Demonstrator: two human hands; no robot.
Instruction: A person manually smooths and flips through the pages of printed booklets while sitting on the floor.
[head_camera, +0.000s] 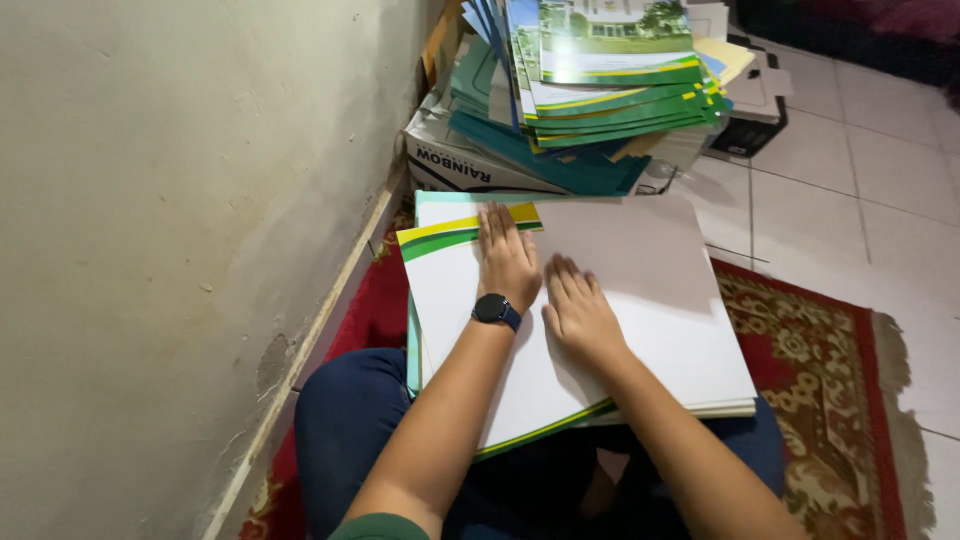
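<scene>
White folder sheets (640, 300), stacked on the lap at the middle of the frame, lower edges hanging over dark blue trousers (345, 420). Top piece large and blank white, laid open, with a fold line running up between the two hands. Left-hand panel edged at its top with slanting green and yellow bands; a thin green and yellow line along the lower edge as well. More sheets of the same kind beneath, edges showing at lower right and at the left side, teal tint along the left.

Left hand (507, 262) flat on the left panel, fingers together and stretched toward the coloured band, palm pressed down, nothing pinched. Dark watch (494, 309) with a blue strap on that wrist. Right hand (580, 312) flat just beside it, right of the fold, fingers slightly spread, pressing down, gripping nothing.

Surface underneath: red patterned rug (820, 370) with cream and gold ornament, fringed edge at the right of the frame, lying on pale floor tiles (860, 180) with dark grout. Rough off-white plaster wall (180, 230) filling the whole left side, chipped low down near the skirting.

Upper middle of the frame: leaning pile of printed folders (610, 90) in green, yellow, blue and teal, topmost with a photo of a lawn and trees, resting on a white cardboard box (450, 165) against the wall. Dark box-shaped thing (750, 130) just behind the pile, kind unclear.
</scene>
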